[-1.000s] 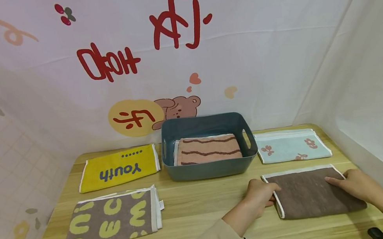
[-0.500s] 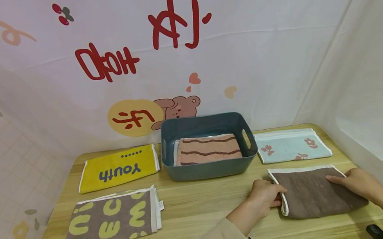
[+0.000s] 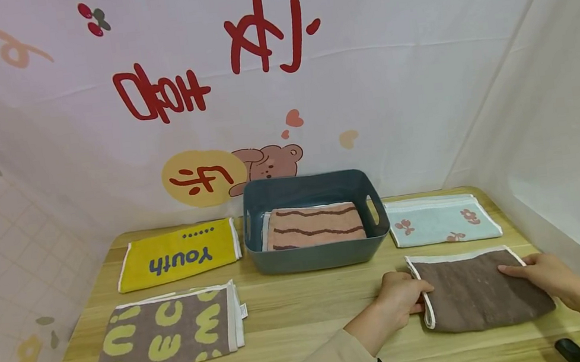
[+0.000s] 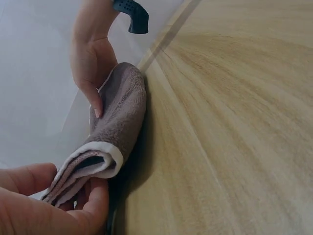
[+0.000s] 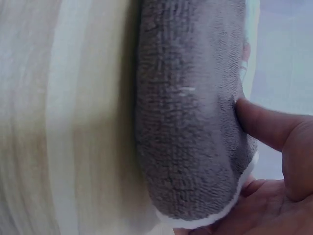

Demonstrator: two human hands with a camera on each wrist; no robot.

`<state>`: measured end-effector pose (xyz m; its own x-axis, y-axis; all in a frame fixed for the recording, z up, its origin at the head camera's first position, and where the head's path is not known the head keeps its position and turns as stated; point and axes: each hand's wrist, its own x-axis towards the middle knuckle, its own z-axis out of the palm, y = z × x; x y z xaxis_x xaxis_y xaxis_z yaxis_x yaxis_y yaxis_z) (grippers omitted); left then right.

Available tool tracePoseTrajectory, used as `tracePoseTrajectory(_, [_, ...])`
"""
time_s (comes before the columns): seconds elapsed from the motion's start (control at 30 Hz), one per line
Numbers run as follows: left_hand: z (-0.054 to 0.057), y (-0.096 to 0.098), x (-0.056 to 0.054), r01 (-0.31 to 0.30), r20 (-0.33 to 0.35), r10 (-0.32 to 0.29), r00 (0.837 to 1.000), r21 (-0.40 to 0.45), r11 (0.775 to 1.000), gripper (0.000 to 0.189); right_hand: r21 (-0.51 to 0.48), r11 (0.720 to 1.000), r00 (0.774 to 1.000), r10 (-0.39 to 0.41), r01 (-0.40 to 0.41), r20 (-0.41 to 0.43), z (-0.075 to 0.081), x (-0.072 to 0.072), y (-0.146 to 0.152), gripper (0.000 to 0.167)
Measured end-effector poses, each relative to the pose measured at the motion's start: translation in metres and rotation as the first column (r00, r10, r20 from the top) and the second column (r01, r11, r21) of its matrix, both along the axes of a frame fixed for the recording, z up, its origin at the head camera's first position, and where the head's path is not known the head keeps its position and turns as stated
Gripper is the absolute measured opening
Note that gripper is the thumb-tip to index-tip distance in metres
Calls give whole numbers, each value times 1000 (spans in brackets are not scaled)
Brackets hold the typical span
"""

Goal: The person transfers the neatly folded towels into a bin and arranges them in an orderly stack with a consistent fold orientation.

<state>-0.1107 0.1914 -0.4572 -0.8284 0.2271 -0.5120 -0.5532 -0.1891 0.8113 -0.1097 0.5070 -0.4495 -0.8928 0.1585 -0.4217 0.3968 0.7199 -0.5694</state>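
A folded brown towel (image 3: pixel 482 290) with white edging is at the front right of the wooden table. My left hand (image 3: pixel 401 299) pinches its left end; in the left wrist view the thumb lies over the folded layers, with fingers (image 4: pixel 95 203) beneath. My right hand (image 3: pixel 550 278) grips the other end. The right wrist view shows the right thumb (image 5: pixel 269 125) on top of the towel (image 5: pixel 188 112) and the other fingers under its white edge, partly hidden. A dark shadow lies below the towel's near side in the left wrist view.
A blue-green basket (image 3: pixel 320 256) at the back middle holds a pink towel (image 3: pixel 318 225) with wavy brown stripes. Right of it lies a light blue flowered towel (image 3: pixel 437 223). On the left are a yellow "Youth" towel (image 3: pixel 177 256) and a grey-brown lettered towel (image 3: pixel 170 333).
The brown towel's left end has shifted right and looks slightly raised, with my left hand moving along with it. My right hand keeps its grip, nearly in place.
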Motion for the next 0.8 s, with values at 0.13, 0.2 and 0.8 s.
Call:
tracePoseTrajectory(0.13, [-1, -1, 0, 20, -15, -20, 1000, -19, 1000, 18, -45, 999, 1000, 9, -8, 25, 3, 1, 2, 41])
tracePoseTrajectory(0.2, [-2, -2, -1, 33, -21, -34, 999, -31, 999, 20, -92, 996, 999, 3, 2, 48, 4, 1, 2, 41])
tracePoseTrajectory(0.8, [0, -11, -5, 60, -62, -62, 996, -36, 998, 5, -147, 989, 998, 10, -1, 61, 8, 8, 8, 43])
